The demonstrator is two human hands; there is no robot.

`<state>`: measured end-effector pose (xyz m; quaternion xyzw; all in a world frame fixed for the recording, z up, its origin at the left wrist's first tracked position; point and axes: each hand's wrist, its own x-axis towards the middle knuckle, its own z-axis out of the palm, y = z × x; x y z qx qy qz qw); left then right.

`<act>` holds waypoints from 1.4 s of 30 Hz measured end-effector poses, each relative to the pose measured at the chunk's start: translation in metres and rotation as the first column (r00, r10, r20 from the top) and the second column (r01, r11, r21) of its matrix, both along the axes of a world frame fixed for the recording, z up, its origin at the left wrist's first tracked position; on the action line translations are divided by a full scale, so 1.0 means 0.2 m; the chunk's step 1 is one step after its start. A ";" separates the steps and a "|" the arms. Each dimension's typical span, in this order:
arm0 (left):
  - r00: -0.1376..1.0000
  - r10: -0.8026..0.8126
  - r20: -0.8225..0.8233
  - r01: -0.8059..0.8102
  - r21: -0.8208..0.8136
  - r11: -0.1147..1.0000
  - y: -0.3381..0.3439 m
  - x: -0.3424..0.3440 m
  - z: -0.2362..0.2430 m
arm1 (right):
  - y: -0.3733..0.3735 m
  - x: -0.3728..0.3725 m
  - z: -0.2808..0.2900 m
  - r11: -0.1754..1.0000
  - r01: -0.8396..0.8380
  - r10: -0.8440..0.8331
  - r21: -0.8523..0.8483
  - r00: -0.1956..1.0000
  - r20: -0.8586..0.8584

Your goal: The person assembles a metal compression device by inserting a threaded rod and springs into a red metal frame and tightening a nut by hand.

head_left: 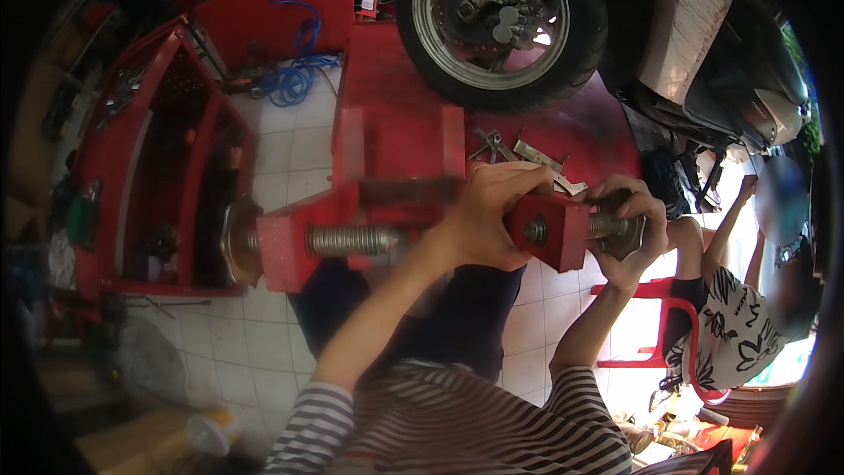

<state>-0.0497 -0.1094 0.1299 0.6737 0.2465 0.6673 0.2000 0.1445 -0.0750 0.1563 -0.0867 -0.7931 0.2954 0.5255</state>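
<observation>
In front of me is a red metal wheel clamp with a thick threaded bolt through its left jaw. A large worn metal head sits at that bolt's outer end. My left hand curls around the clamp's right side, fingers over the top, beside the red end block. A second bolt passes through this block. My right hand is closed around the metal head of that bolt. The left hand's palm side is partly hidden.
Beyond the clamp, a motor scooter's wheel stands on a red platform. Metal brackets lie near my hands. A red cabinet and blue hose are at left. A person sits on a red chair at right.
</observation>
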 end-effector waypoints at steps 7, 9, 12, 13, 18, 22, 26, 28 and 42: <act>0.999 -0.044 -0.028 0.040 -0.112 0.993 0.01 -0.03 0.01 | 0.10 -0.06 -0.03 0.966 -0.260 0.255 -0.006 0.950 -0.181; 0.997 -0.072 -0.032 0.068 -0.114 0.991 0.01 -0.03 -0.01 | 0.11 -0.07 -0.03 0.970 -0.242 0.239 0.005 0.952 -0.193; 0.996 -0.072 -0.044 0.067 -0.105 0.992 0.00 -0.02 -0.02 | 0.03 -0.09 -0.04 0.999 -0.029 0.025 -0.019 0.983 -0.184; 0.997 -0.063 -0.052 0.058 -0.099 0.993 0.00 -0.02 -0.02 | 0.03 -0.08 -0.04 0.999 -0.039 0.036 -0.012 0.982 -0.184; 0.991 -0.078 -0.107 0.059 -0.163 0.985 -0.01 -0.04 0.00 | 0.05 -0.12 -0.07 0.991 -0.134 0.135 0.021 0.960 -0.247; 0.995 -0.042 -0.090 0.025 -0.176 0.984 -0.03 -0.03 -0.01 | 0.11 -0.15 -0.10 0.962 -0.233 0.263 0.141 0.929 -0.259; 0.995 0.079 -0.058 -0.082 -0.053 0.995 -0.02 0.00 -0.03 | 0.05 -0.22 -0.11 0.987 -0.141 0.160 0.077 0.898 -0.410; 0.998 0.057 -0.023 -0.059 -0.074 0.996 0.01 0.03 -0.05 | 0.06 -0.19 -0.14 0.996 -0.085 0.084 0.018 0.880 -0.468; 0.998 0.033 -0.058 -0.037 -0.066 0.997 0.04 -0.03 -0.03 | 0.01 0.00 -0.05 0.980 0.186 -0.185 0.070 0.982 -0.020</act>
